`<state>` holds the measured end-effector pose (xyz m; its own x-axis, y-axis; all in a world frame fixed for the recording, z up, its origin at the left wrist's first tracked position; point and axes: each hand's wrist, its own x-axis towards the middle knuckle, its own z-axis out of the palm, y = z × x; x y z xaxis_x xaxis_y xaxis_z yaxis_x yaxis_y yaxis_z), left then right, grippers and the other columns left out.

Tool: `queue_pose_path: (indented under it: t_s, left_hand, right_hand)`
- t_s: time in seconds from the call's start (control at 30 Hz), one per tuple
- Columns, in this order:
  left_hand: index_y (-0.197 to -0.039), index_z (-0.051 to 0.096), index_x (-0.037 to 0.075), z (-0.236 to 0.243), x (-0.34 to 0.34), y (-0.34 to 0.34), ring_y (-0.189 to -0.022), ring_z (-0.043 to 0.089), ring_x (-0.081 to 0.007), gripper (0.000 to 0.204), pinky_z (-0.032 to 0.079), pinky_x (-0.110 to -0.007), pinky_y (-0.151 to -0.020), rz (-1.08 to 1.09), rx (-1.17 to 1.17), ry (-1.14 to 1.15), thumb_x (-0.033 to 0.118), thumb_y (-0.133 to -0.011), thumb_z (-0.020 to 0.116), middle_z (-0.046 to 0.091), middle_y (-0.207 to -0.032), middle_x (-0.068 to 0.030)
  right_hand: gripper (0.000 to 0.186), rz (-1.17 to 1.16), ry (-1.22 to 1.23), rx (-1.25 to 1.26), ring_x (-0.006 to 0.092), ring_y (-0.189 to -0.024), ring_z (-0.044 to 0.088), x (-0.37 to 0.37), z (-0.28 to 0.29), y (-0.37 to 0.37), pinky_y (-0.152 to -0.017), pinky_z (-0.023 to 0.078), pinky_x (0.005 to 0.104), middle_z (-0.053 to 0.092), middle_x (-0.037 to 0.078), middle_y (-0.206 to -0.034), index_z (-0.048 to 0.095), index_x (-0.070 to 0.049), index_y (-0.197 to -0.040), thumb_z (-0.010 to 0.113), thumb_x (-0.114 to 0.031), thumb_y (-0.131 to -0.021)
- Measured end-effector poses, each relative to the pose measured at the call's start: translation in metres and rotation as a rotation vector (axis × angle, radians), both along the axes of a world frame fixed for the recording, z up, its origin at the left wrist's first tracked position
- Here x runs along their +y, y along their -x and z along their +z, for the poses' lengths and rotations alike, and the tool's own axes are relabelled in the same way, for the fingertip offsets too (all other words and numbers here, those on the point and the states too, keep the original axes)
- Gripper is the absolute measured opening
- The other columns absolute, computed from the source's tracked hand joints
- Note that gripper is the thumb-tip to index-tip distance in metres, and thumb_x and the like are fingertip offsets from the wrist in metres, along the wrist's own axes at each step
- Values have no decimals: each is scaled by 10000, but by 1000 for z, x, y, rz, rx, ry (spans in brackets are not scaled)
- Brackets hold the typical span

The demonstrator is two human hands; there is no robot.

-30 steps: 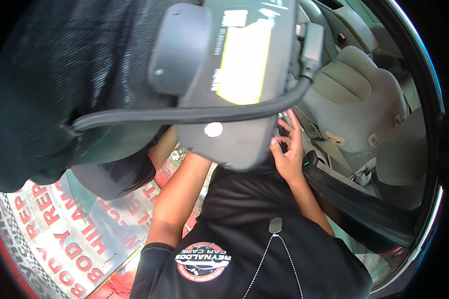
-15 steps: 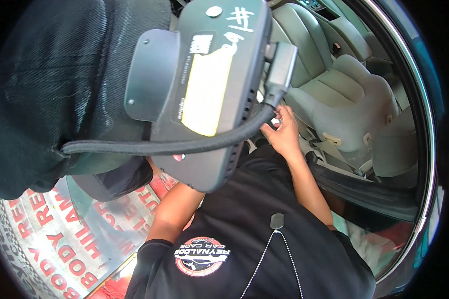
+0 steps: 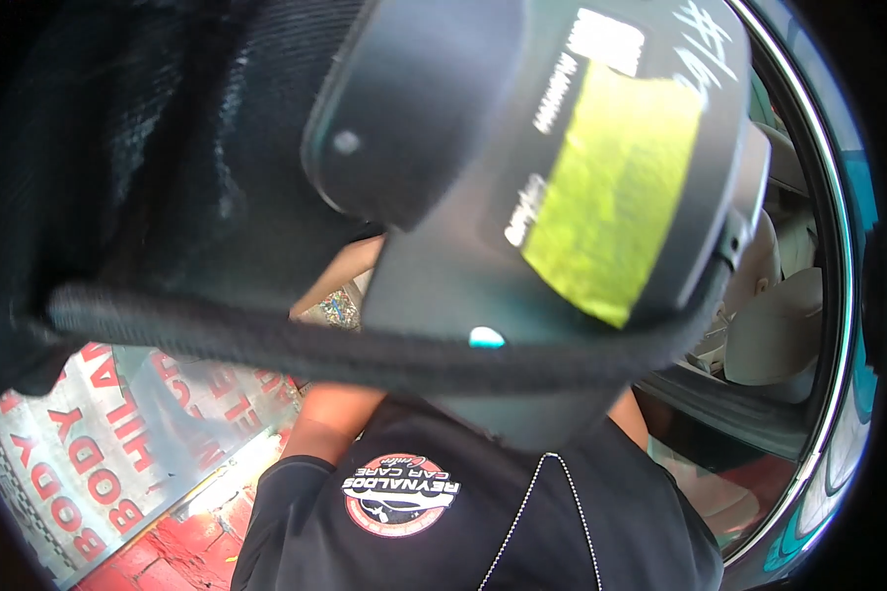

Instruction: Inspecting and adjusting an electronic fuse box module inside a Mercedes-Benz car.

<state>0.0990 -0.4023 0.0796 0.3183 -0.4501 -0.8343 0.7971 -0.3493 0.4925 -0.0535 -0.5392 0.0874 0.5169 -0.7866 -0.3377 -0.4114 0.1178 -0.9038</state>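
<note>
A dark grey, box-shaped electronic device fills the middle, close up and blurred. Yellow-green tape is stuck across its face, and a thick black braided cable loops below it. Behind this device both of my hands are hidden, so what they touch cannot be seen. Only a short stretch of my left arm shows at its lower left. At the lower right a sliver of my right arm comes out of a black sleeve. Black ribbed fabric covers the upper left beside the device.
On the right curves a car's door frame with a bright trim edge. Past it, part of a beige-grey seat shows. A pale board with red lettering lies at lower left, next to red paving.
The device has swung right and looks larger, now covering most of the car interior. My right hand, earlier pinching something small and pale near the seat, has dropped out of sight behind it.
</note>
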Motion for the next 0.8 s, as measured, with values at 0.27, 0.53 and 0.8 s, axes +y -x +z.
queue_pose_path:
  t_s: [0.27, 0.53, 0.8]
  left_hand:
    - [-1204, 479, 9, -43, 48, -13, -867, 658, -179, 376, 574, -284, -697, 218, 294, 153, 328, -1006, 452, 625, -1122, -137]
    - [-1214, 502, 51, 58, 29, 17, -841, 671, -182, 320, 566, -296, -697, -42, -96, -30, 269, -980, 521, 651, -1086, -153]
    - [-1146, 559, 33, 69, 34, 17, -822, 678, -173, 254, 562, -280, -679, -324, -298, 107, 224, -983, 518, 659, -1102, -135]
  right_hand:
    - [516, 75, -240, -115, 180, -981, 547, 24, -6, 1, -868, 462, 325, 567, 138, -1179, 475, 11, -1291, 684, -164, -853]
    - [425, 175, -206, -86, 127, -890, 558, 17, 9, 18, -834, 472, 291, 605, 74, -1056, 516, -11, -1261, 642, -137, -875]
    - [307, 205, -44, -131, 178, -827, 637, 14, 45, 41, -768, 513, 312, 663, 116, -949, 603, 3, -1139, 647, -127, -865]
